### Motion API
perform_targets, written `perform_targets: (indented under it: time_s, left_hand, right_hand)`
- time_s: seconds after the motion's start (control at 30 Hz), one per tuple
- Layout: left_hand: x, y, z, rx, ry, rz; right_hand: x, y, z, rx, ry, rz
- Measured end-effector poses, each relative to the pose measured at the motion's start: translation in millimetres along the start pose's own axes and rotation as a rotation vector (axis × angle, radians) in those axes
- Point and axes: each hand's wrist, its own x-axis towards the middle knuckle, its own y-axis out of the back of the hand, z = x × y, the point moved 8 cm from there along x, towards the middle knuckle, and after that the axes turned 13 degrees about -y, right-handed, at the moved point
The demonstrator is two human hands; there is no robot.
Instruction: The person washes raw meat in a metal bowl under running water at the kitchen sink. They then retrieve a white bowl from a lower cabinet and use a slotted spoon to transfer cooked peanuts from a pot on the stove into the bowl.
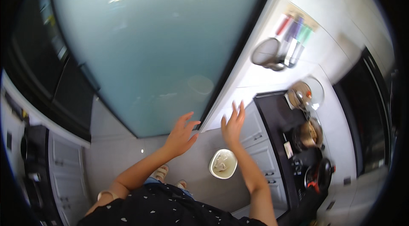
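Note:
My left hand (181, 135) is raised in front of a frosted glass sliding door (153, 56), fingers apart and nothing held. To its right, my right hand (233, 125) is also raised with spread fingers and holds nothing; it is near the white door frame. Below my right hand, a white oval bin (223, 164) stands on the grey tiled floor (198, 149), with a crumpled pale thing inside. Neither hand plainly touches the door or the bin.
At right, a dark counter (274, 111) over grey cabinets bears a metal pot (308, 133) with food in it and a black-lidded pan (324, 175). A strainer (266, 52) and several utensils hang on the wall. Another counter and cabinets (66, 152) are at left.

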Motion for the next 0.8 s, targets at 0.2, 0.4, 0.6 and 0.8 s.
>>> perform_targets:
  time_s: [0.2,0.4,0.6,0.8]
  left_hand:
    - [-59,48,-20,0.13,0.182,0.092]
    - [-129,130,-45,0.273,0.379,0.218]
    - [-216,228,-77,0.333,0.505,0.382]
    - [-335,352,-126,0.401,0.648,0.531]
  right_hand:
    - [-159,-95,-11,0.159,-0.065,-0.528]
    - [-202,-137,-85,0.256,0.026,-0.672]
    - [-219,-197,-202,0.312,0.16,-0.764]
    - [-257,-296,-362,0.415,0.284,-0.865]
